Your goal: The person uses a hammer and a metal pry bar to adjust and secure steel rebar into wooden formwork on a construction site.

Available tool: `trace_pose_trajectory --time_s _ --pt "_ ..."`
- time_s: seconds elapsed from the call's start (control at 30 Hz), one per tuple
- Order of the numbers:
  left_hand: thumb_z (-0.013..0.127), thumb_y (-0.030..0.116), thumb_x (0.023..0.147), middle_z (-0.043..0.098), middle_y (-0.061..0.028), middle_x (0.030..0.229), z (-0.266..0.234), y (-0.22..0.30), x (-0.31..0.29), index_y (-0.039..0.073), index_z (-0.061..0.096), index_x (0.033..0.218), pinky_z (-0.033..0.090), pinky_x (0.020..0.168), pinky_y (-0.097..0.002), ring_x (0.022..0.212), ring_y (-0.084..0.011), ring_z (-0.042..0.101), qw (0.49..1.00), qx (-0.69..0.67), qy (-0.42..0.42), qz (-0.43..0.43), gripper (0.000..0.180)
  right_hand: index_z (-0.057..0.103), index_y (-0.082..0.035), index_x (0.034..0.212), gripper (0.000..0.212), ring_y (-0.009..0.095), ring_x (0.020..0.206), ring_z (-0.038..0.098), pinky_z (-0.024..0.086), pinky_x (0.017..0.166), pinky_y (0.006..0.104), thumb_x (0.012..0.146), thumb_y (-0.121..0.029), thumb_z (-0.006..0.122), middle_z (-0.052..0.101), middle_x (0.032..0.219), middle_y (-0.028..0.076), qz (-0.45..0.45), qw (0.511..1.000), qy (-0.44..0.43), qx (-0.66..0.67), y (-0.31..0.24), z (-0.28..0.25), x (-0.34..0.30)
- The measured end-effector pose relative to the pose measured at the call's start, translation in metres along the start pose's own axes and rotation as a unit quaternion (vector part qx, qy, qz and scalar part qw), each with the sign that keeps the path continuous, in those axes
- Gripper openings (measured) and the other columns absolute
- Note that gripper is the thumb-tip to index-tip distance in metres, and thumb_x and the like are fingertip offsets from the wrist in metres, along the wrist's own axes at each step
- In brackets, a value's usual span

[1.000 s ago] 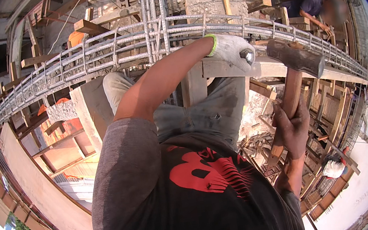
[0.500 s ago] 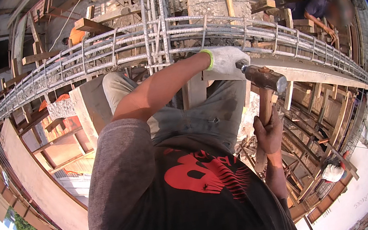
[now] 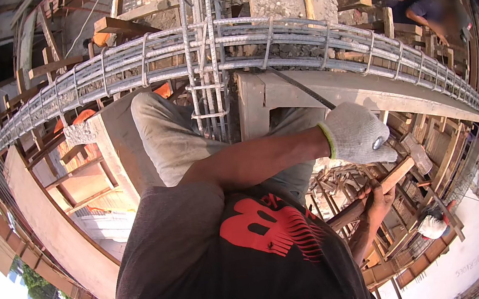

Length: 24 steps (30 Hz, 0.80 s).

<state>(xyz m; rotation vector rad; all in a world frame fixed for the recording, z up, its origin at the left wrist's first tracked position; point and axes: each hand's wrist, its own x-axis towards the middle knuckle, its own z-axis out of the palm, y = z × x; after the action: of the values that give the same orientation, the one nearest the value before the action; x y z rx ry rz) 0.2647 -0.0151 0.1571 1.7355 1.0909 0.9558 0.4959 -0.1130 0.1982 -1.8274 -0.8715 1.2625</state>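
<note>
My left hand [image 3: 356, 133], in a white knitted glove with a lime cuff, reaches across my body to the right. It is closed around a dark ribbed steel bar [image 3: 304, 90]. The bar slants up and left to the lower edge of the rebar cage [image 3: 273, 38], and its shiny butt end shows at the glove. Lower right, my bare right hand [image 3: 378, 200] grips the wooden handle of a sledgehammer [image 3: 418, 154]. The hammer's head is just right of the glove, apart from the bar's end.
A concrete beam [image 3: 366, 92] runs below the cage, with vertical rebar [image 3: 202, 57] crossing it. Timber formwork and scaffolding lie below on both sides. A person in dark clothing [image 3: 432, 15] bends at the upper right. Another wears a white head covering [image 3: 433, 226] at lower right.
The hammer has swung away from the bar, right and down, its handle now tilted flatter. My left hand has moved down and right, exposing the bar's length.
</note>
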Motion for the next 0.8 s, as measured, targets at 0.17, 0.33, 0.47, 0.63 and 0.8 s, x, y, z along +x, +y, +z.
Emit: trace_pose_trajectory --time_s 0.17,0.33,0.47,0.63,0.8 --pt "0.061 0.062 0.083 0.062 -0.0156 0.059 -0.005 0.027 0.027 0.012 0.068 0.067 0.049 0.052 -0.0476 0.055 -0.0362 0.063 1.000 -0.009 -0.017 0.001 0.052 0.051 0.000 0.104 0.023 0.018 0.050 0.053 0.048 0.049 0.0299 0.086 -0.004 0.064 0.054 0.065 0.008 0.017 0.999 -0.026 0.010 -0.017 0.006 0.007" --pt "0.061 0.055 0.085 0.064 -0.0110 0.061 -0.012 -0.037 0.043 0.015 0.069 0.067 0.050 0.053 -0.0426 0.056 -0.0321 0.063 0.997 0.015 0.029 -0.070 0.045 0.050 -0.001 0.105 0.024 0.017 0.051 0.053 0.048 0.048 0.0289 0.086 -0.003 0.064 0.055 0.067 0.008 0.026 0.999 -0.045 0.006 -0.016 0.015 0.003" --pt "0.063 0.048 0.086 0.062 -0.0100 0.061 -0.017 -0.040 0.037 0.015 0.067 0.066 0.049 0.053 -0.0409 0.056 -0.0333 0.062 0.995 0.047 0.056 -0.074 0.038 0.049 -0.001 0.108 0.026 0.016 0.053 0.056 0.048 0.048 0.0279 0.086 -0.002 0.064 0.057 0.068 0.008 0.017 0.996 -0.086 -0.017 -0.024 0.020 -0.001" --pt "0.068 0.035 0.082 0.059 -0.0090 0.061 0.001 -0.022 0.006 0.014 0.064 0.068 0.047 0.051 -0.0397 0.056 -0.0327 0.060 0.994 -0.001 0.106 0.015 0.025 0.047 -0.001 0.114 0.038 0.016 0.056 0.053 0.047 0.052 0.0295 0.083 -0.004 0.069 0.054 0.072 0.008 -0.041 0.997 -0.055 0.019 -0.047 0.020 -0.010" --pt "0.070 0.026 0.080 0.061 -0.0091 0.065 0.006 -0.041 0.005 0.011 0.064 0.072 0.048 0.054 -0.0360 0.059 -0.0271 0.062 0.994 -0.015 0.107 -0.023 0.018 0.047 0.000 0.113 0.034 0.016 0.064 0.053 0.048 0.052 0.0303 0.085 -0.002 0.067 0.053 0.077 0.008 -0.087 0.991 -0.093 0.051 -0.057 0.005 -0.004"
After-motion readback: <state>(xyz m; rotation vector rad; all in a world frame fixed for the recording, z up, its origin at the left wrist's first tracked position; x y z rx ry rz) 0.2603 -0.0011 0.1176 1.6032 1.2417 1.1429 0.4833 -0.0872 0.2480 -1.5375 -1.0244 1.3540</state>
